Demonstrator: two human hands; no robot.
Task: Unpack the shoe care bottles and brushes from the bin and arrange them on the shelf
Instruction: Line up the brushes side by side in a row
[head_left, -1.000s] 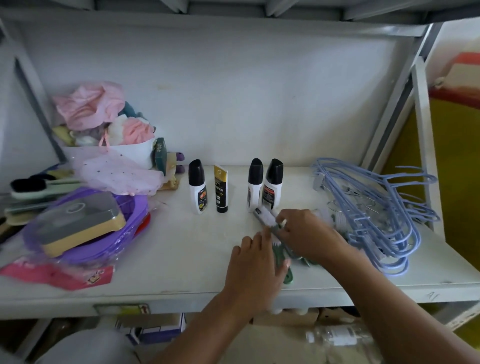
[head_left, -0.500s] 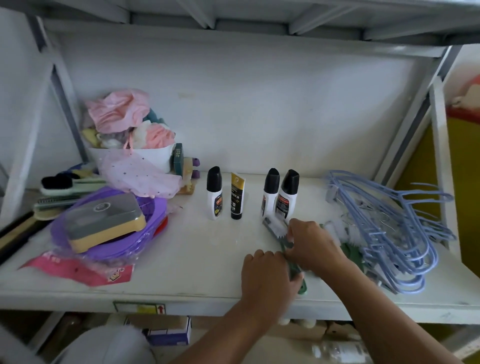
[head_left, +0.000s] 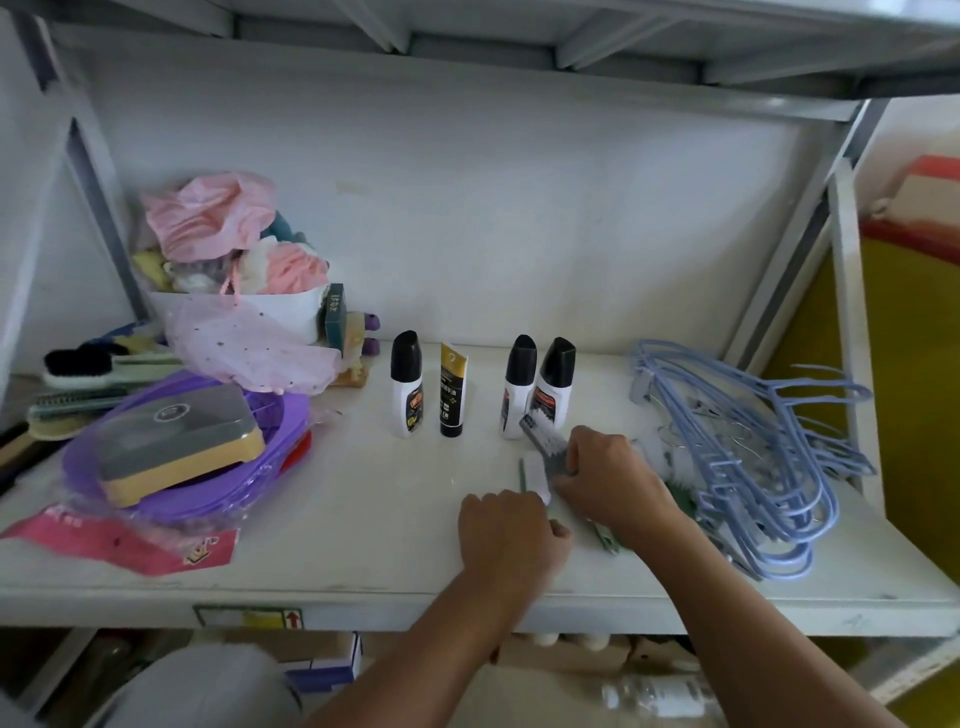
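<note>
2 bare forearms reach forward side by side, the left hand (head_left: 511, 535) knuckles-up with fingers curled under, its hold hidden, the right hand (head_left: 610, 475) just beyond it, fingers curled round a grey brush (head_left: 543, 439).

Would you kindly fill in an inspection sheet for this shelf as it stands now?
Surface: white shelf with a label on its front edge.
Job's things: three white bottles and a black tube upright in a row; grey brush in front; other brushes far left.
Clutter: purple basin, tub of cloths, blue hangers.
Grips: right hand holds the grey brush; left hand curled, contents hidden.
Cables: nothing seen.
Surroundings: boxes below the shelf.
</note>
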